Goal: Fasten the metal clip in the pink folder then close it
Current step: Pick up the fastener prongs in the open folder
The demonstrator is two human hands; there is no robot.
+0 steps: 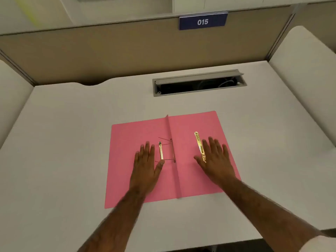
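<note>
Both forearms reach in from the bottom edge, cut off there. The left hand (pixel 147 160) lies flat with fingers spread on the left flap of the open folder (pixel 183 179), its thumb touching the near end of a gold bar (pixel 161 151) joined to thin prongs at the spine. The right hand (pixel 216 157) is spread flat on the right flap, partly hiding the near end of a loose gold strip (pixel 199 144). The folder lies on the desk (pixel 72 142). Beyond it, a cable slot (pixel 199 84) is dark inside; a sign (pixel 202 21) reads 015.
</note>
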